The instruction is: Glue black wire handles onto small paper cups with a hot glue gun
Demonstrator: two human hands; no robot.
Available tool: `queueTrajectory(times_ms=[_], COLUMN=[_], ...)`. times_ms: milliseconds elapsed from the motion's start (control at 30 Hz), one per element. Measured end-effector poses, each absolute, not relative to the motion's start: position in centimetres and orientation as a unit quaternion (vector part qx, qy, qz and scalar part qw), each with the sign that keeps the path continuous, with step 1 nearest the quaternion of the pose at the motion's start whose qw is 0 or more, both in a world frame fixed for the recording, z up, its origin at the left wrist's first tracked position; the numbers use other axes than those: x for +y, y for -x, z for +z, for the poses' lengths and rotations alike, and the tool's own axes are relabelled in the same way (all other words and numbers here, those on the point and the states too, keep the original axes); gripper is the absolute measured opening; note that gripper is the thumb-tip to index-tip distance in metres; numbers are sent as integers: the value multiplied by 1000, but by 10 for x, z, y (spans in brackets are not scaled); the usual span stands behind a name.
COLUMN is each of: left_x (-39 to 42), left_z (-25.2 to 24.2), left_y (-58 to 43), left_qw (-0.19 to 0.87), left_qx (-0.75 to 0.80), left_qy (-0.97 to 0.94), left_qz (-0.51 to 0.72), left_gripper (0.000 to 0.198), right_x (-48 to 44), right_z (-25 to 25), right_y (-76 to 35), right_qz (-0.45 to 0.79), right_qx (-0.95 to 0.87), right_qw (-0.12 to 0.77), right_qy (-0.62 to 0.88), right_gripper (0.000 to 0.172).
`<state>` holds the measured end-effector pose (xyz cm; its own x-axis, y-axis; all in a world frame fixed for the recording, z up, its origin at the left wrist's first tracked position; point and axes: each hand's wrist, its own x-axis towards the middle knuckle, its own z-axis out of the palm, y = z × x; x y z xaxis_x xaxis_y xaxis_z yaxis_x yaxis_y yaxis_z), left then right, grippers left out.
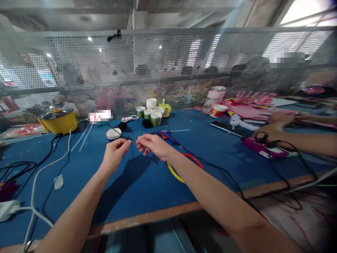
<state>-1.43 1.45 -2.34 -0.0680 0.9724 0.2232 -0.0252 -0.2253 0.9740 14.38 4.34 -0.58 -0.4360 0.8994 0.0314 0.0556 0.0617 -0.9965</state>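
Observation:
Both my hands hover over the blue table (pixel 137 182), close together at the middle. My left hand (pixel 116 153) is closed in a pinch on a thin black wire or string that runs back toward a white cup (pixel 113 133). My right hand (pixel 154 144) has its fingers curled and pinched near the same strand; what it holds is too small to make out. Just behind my right hand lies a blue glue gun (pixel 165 135). A ring, part red and part yellow (pixel 181 165), lies on the table under my right forearm.
Green and white paper cups (pixel 151 111) stand at the back centre with black pompoms (pixel 146 123). A yellow electric pot (pixel 58 120) sits at left, cables trailing. Another person's arms (pixel 289 133) rest at right near a phone (pixel 223 127), a purple device and pink paper shapes. A perforated screen closes the back.

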Motion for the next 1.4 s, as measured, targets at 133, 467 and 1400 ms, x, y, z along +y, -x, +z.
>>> queueTrajectory(times_ms=[133,467,1400], left_x=[16,16,8], left_z=[-22,-24,-21], left_y=[16,15,4], left_qw=[463,460,376], left_qx=[418,412,432], left_qy=[-498,-495,-571], left_qz=[602,612,588], left_gripper=[23,20,19], right_x=[74,103,29], right_z=[18,-14,-25], right_y=[-172,-224,-125], right_qz=[279,114,715], right_qx=[-699,-659,-449], right_qw=[343,199,455], right_qy=[562,717,283], right_gripper=[20,17,29])
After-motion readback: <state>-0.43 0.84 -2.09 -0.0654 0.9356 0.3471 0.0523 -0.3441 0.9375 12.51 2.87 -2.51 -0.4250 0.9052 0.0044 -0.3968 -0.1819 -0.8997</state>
